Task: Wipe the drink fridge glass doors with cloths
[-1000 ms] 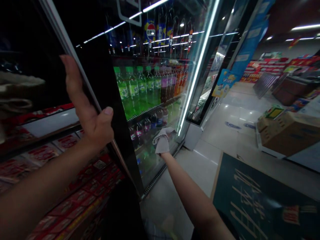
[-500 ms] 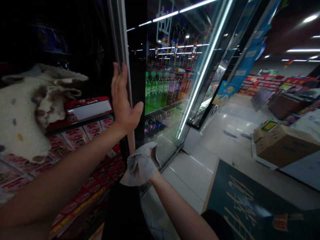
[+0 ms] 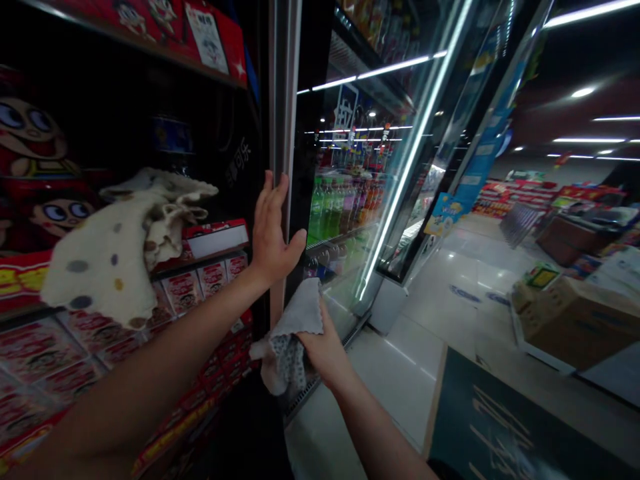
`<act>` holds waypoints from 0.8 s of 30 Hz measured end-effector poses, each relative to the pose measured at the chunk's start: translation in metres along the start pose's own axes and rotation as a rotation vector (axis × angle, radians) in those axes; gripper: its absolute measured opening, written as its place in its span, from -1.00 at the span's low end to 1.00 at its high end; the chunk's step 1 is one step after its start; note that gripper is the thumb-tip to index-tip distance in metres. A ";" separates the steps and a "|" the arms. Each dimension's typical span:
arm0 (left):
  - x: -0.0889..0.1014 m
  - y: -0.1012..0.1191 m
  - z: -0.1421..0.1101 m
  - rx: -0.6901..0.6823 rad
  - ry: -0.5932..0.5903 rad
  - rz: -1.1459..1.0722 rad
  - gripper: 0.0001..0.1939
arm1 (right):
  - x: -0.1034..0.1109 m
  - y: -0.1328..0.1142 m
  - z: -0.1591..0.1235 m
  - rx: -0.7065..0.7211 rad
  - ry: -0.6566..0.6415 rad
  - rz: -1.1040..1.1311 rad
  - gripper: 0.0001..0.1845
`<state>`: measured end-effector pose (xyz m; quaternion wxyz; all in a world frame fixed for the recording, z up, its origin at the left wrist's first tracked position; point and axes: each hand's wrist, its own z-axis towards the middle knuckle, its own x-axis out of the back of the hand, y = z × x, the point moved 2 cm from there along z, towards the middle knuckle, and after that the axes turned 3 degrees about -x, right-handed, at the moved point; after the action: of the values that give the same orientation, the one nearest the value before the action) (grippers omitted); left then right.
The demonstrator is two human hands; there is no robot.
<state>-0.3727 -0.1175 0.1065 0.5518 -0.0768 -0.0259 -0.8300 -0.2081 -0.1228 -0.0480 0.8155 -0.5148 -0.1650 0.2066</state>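
My left hand (image 3: 274, 240) lies open against the silver metal edge (image 3: 283, 100) of a glass refrigerator door, fingers pointing up. Lower down, my right hand (image 3: 325, 343) grips a grey-white cleaning cloth (image 3: 295, 327) near the bottom of that edge. Folds of the cloth hide most of its fingers. Behind the glass (image 3: 370, 220), green bottles (image 3: 333, 207) and other drinks stand on shelves. To the left, a cream spotted cloth (image 3: 113, 253) is draped over the red display, apart from both hands.
Red snack packs (image 3: 183, 290) fill the shelving at left. A dark green mat (image 3: 480, 407) with lettering lies on the tiled floor (image 3: 400, 353). Cardboard boxes (image 3: 575, 320) stand at right, with stocked shelves farther back.
My view has shifted, so the door edge and both hands appear farther right and the left hand lower. My right hand has turned, and the cloth now hangs in different folds.
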 end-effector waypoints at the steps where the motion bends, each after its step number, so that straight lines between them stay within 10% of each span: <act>1: 0.001 0.000 0.000 0.000 -0.004 0.002 -0.14 | 0.001 -0.001 0.004 0.032 -0.005 -0.023 -0.14; 8: 0.010 0.001 0.002 -0.036 -0.036 0.027 -0.19 | 0.008 -0.025 0.035 0.360 0.102 -0.398 -0.14; 16: 0.026 0.018 0.020 0.085 0.040 0.189 -0.36 | 0.006 -0.043 0.059 0.420 0.109 -0.638 -0.17; 24: 0.034 0.020 0.074 0.319 -0.123 0.317 -0.53 | -0.020 -0.065 0.070 0.378 0.226 -0.878 0.07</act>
<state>-0.3603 -0.1466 0.1838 0.6777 -0.0422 -0.1778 -0.7123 -0.2483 -0.1041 0.0388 0.9176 -0.2588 -0.2364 -0.1875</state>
